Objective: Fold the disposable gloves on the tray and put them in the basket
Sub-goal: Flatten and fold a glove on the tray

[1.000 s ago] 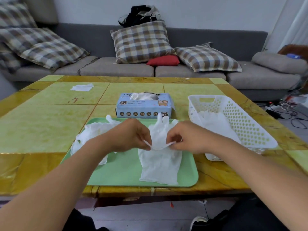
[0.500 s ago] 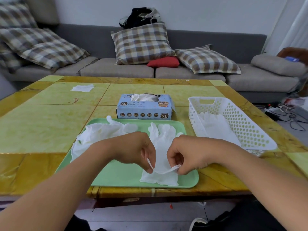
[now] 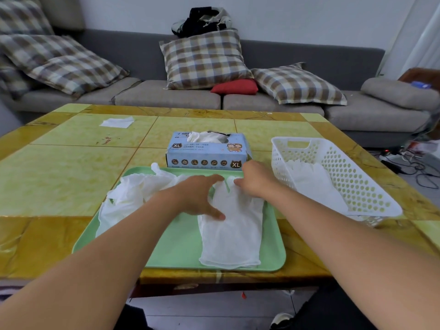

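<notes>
A white disposable glove (image 3: 232, 236) lies flat on the right half of the green tray (image 3: 176, 248), with its cuff at the near edge and its fingers pointing away. My left hand (image 3: 198, 197) rests spread on the glove's left side, its thumb pressing the palm area. At the glove's finger end, my right hand (image 3: 256, 179) has its fingers curled onto the glove's fingertips. A crumpled pile of gloves (image 3: 133, 194) fills the tray's left part. To the right, the white perforated basket (image 3: 362, 184) holds folded gloves (image 3: 309, 179).
A blue XL glove box (image 3: 207, 151) stands just behind the tray, with a glove sticking out of its top. A white tissue (image 3: 116, 122) lies far left on the yellow table. The table's near edge is just below the tray. A grey sofa with cushions is behind.
Both hands let go of the cuff they had pulled toward me and moved forward to the glove's finger end. The glove now lies stretched flat on the tray.
</notes>
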A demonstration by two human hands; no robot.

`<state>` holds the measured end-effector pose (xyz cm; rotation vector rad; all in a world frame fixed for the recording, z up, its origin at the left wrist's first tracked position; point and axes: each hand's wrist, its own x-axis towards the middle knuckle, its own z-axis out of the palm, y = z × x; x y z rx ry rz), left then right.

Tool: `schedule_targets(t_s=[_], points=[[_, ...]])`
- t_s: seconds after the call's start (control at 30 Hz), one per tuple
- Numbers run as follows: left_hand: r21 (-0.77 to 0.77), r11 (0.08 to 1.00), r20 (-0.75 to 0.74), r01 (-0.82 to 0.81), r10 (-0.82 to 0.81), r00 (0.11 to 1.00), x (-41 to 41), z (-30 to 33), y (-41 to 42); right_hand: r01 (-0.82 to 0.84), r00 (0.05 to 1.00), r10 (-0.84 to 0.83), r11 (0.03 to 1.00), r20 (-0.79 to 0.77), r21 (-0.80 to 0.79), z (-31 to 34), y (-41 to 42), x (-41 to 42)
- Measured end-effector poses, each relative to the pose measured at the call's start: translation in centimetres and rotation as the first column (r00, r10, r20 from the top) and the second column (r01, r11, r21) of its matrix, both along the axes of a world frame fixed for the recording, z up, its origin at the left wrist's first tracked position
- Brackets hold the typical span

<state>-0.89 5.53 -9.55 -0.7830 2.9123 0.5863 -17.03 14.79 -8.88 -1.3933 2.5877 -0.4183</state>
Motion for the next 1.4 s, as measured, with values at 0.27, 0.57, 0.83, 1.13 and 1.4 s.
schedule_targets(t_s=[0.27, 0.57, 0.83, 1.13, 1.4], points=[[0.051, 0.996, 0.071, 0.072, -0.075, 0.995, -0.4, -0.8, -0.8, -0.005, 0.991, -0.01, 0.994, -0.137, -0.111, -0.9, -1.7, -0.7], [0.098, 0.993, 0.046, 0.061, -0.066, 0.997, 0.0, -0.9, -1.2, -0.002, 0.999, 0.0, 0.998, -0.037, -0.069, -0.9, -1.2, 0.1], [0.119, 0.991, 0.027, 0.06, -0.064, 0.998, 0.3, -0.9, -0.8, 0.116, 0.992, -0.116, 0.993, -0.039, 0.001, -1.3, -0.5, -1.1], [0.051, 0.999, -0.138, 0.007, 0.001, 0.99, 1.1, 0.6, -0.9, -0.073, 0.989, 0.084, 0.993, -0.118, 0.094, 2.6, 2.1, 0.5], [0.13, 0.933, 0.039, 0.335, -0.342, 0.939, 3.9, 2.7, 1.5, -0.664, 0.748, 0.597, 0.669, 0.291, 0.334, 3.3, 8.1, 3.7]])
